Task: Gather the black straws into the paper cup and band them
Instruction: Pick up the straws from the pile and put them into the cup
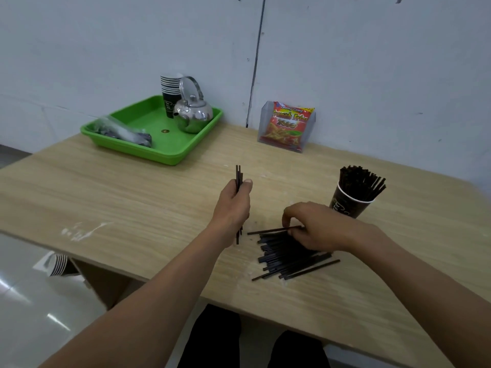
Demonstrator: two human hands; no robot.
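Note:
A pile of loose black straws [285, 257] lies on the wooden table [132, 197] near its front edge. My left hand [233, 205] holds a few black straws [238, 173] upright, just left of the pile. My right hand [318, 227] rests on the pile, its fingertips pinching one straw [268, 231] that points left. A dark paper cup [349, 205] packed with black straws [358, 181] stands tilted at the right, just behind my right hand. No band is visible.
A green tray [170, 152] at the back left holds a steel kettle [194, 112], a stack of paper cups [170, 94] and a plastic bag. A snack packet in a clear holder [287, 126] stands by the wall. More cups [57, 265] lie below the table's left edge.

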